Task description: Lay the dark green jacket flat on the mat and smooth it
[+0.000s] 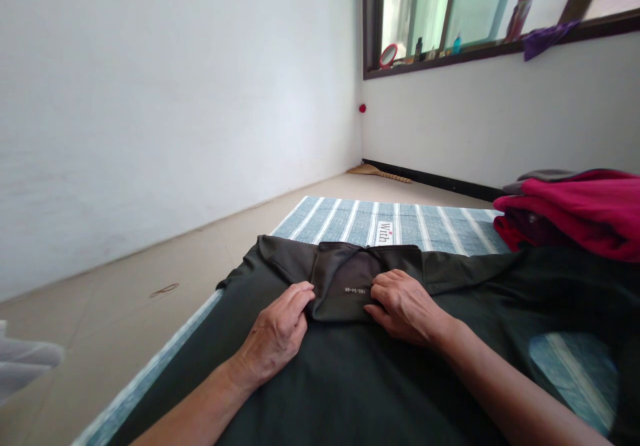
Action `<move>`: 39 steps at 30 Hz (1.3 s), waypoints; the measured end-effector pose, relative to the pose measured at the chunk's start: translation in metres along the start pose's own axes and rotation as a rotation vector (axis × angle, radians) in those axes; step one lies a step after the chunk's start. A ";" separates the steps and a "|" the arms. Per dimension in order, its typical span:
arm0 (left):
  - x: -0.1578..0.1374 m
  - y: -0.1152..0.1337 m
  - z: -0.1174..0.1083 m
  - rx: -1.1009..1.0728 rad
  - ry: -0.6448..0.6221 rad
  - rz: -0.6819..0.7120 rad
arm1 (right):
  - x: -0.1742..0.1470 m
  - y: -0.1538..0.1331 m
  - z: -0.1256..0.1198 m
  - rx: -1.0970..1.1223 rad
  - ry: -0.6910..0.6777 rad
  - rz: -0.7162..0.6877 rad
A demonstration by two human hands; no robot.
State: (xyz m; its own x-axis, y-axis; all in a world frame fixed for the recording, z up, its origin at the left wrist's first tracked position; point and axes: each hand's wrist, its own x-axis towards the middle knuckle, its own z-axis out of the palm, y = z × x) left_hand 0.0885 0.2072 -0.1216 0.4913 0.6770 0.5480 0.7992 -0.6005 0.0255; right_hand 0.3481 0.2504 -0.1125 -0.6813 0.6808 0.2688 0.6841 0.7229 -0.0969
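Note:
A dark green top [320, 379] with a stand-up collar lies spread out in front of me, its body reaching down toward me. At the collar [345, 303], small pale printed characters show on the inner fabric. My left hand [277, 333] pinches the collar's left edge, fingers bent together. Opposite it, my right hand [403, 306] grips the right edge with its fingers curled and the thumb underneath. The fabric under both sets of fingertips is hidden.
Beneath the top is a blue-and-white striped mat [340, 219] on the tiled floor. Folded pink and dark clothes [580, 206] are piled at the right. A thin loop [164, 290] lies on the left floor; a wooden-looking brush [377, 171] rests by the far corner.

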 end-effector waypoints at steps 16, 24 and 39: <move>0.003 -0.001 -0.002 -0.071 0.068 -0.110 | 0.000 0.001 -0.001 0.014 0.002 -0.007; 0.005 0.002 -0.006 -0.257 0.041 -0.361 | -0.001 0.001 0.004 0.013 0.038 -0.028; 0.048 0.032 -0.009 -0.881 0.126 -1.393 | -0.002 -0.003 0.013 0.034 0.134 -0.047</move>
State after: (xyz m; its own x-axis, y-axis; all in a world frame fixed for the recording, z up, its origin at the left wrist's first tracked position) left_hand 0.1342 0.2169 -0.0873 -0.4539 0.8575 -0.2422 0.1220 0.3291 0.9364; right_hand 0.3443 0.2480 -0.1255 -0.6702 0.6256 0.3993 0.6412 0.7590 -0.1128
